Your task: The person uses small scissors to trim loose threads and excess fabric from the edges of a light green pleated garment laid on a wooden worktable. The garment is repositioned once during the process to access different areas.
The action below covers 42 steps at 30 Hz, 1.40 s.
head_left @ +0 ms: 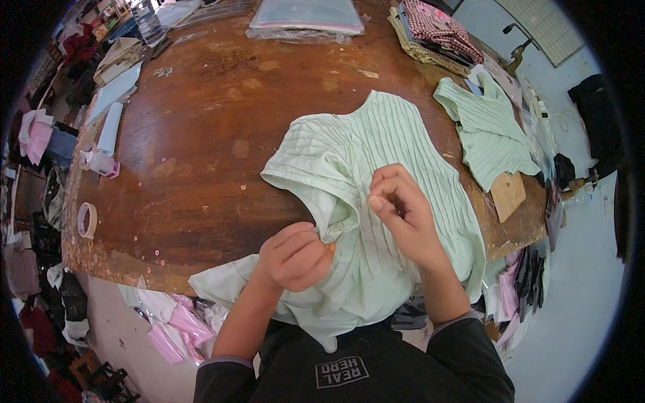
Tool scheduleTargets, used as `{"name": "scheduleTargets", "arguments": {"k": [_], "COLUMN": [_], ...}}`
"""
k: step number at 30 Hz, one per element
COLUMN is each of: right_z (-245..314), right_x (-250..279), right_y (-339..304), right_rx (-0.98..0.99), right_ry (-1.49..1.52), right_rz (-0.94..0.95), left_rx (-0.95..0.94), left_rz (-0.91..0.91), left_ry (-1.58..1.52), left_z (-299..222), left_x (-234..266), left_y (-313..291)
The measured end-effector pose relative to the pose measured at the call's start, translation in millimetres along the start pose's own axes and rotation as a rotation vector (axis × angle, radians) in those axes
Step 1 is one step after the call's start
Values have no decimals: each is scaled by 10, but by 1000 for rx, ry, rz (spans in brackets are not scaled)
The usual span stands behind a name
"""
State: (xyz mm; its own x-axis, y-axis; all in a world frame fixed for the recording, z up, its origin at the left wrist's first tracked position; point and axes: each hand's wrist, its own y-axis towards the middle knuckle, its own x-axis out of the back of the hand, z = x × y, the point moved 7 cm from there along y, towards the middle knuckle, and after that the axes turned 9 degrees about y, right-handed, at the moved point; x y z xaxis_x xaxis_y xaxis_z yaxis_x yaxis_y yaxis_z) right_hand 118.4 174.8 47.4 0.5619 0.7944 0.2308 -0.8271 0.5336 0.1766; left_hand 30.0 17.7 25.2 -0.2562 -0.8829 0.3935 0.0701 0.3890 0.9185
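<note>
A pale green pleated sleeveless garment [416, 161] lies across the near part of the table, its lower part hanging over the front edge toward my body. My left hand [295, 256] is closed on the garment, pinching a gathered bit of an opening's edge, where the inside of the cloth shows. Just right of that opening my right hand [403, 209] is held above the pleats, thumb and forefinger pressed together. Whatever is in that pinch, if anything, is too small to make out.
Under everything is a worn brown wooden table [201, 134]. A second pale green garment [490, 127] and folded checked clothes [440, 30] are at the right. Clear plastic bags [306, 17] lie at the back. On the left are a tape roll [87, 220] and a small bottle [101, 163].
</note>
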Motion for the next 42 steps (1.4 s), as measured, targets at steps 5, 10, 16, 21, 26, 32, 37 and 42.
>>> {"name": "scheduleTargets", "arguments": {"k": [5,10,16,21,26,32,37,42], "right_z": [63,279,252,420,409,374,361,345], "right_x": [-6,-169,-127,-168,-180,-198,-215,-217], "right_y": [-90,-66,48,122,154,168,164,159], "right_rx": [-52,-15,-12,54,20,-16,45,40], "right_ry": [-38,-144,-239,-598,-578,-560,-565,-602], "right_rz": [1,225,284,484,495,495,500,514], "left_rx": [-11,-6,-18,-25,-49,-76,-73,-73], "left_rz": [34,41,18,14,12,-5,4,-5], "left_ry": [-40,-38,-16,1,22,30,7,-5], "left_z": [-7,-19,-6,-19,-49,-65,-75,-87], "left_x": [-1,7,9,-1,-14,8,14,5], "left_y": [-14,-10,7,4,-30,-14,-5,-14]}}
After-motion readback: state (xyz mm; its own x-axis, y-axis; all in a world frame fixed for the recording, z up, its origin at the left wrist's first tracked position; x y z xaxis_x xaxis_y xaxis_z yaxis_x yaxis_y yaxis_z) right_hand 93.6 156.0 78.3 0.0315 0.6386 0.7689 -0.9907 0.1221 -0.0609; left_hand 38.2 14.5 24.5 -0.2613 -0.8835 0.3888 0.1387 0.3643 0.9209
